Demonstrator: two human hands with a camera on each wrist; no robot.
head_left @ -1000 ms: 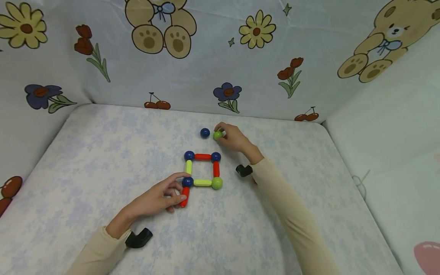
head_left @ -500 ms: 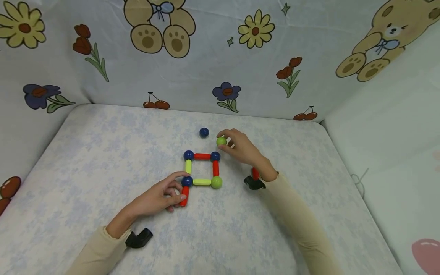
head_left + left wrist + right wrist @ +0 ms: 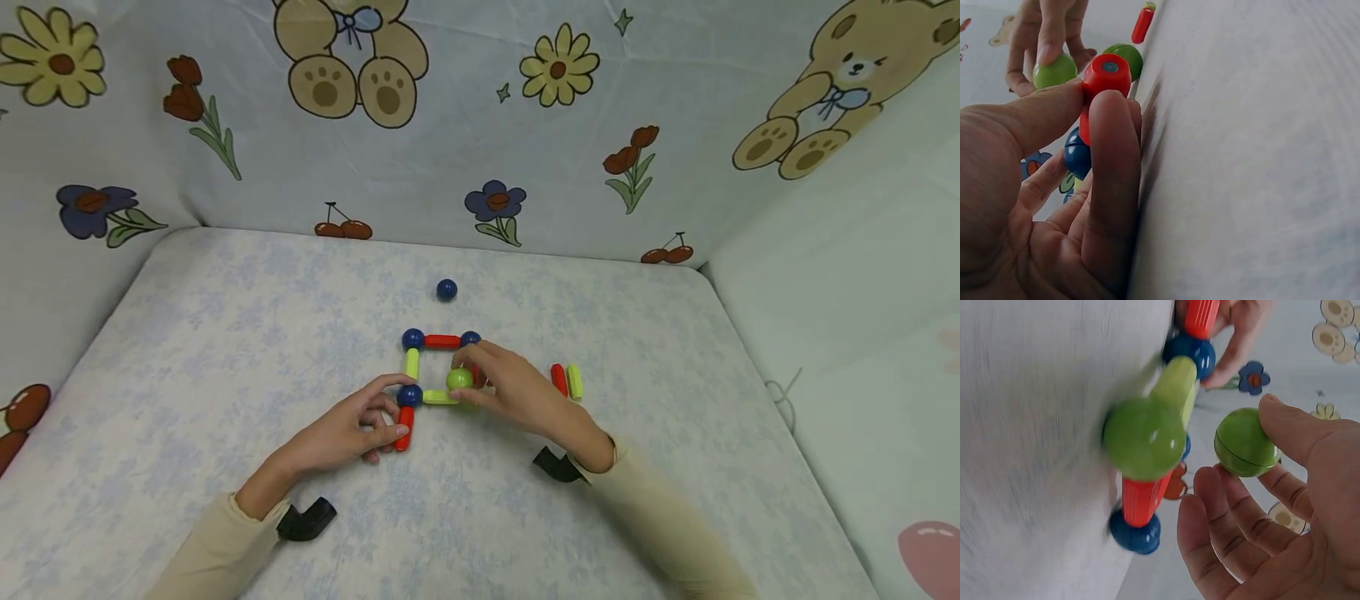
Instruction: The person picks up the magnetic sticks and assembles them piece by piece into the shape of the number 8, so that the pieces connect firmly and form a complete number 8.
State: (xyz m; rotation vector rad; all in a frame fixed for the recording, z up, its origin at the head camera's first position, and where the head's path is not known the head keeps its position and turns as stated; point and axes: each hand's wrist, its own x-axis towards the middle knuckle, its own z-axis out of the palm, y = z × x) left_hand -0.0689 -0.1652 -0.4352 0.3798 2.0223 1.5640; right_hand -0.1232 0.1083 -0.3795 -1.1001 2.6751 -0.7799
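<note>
My left hand [image 3: 341, 433] pinches a red magnetic rod [image 3: 1107, 78] between thumb and finger. That rod joins a blue ball [image 3: 409, 396] at the near left corner of a square of rods and balls. My right hand [image 3: 521, 392] holds a loose green ball [image 3: 459, 379] in its fingertips, above the square's right side. In the right wrist view the square's own green corner ball [image 3: 1145, 437] sits apart from the held one. The far side is a red rod [image 3: 442, 342] between two blue balls. From the head view, my right hand mostly hides the near right corner.
A single blue ball [image 3: 447, 290] lies beyond the square. To the right, a loose red rod [image 3: 558, 380] and a yellow-green rod [image 3: 574, 382] lie side by side. A patterned cloth wall [image 3: 420, 167] rises at the table's far edge.
My right hand has carried the green ball from beside the loose blue ball toward me, over the square. Its arm now uncovers the two loose rods. The left hand has stayed put.
</note>
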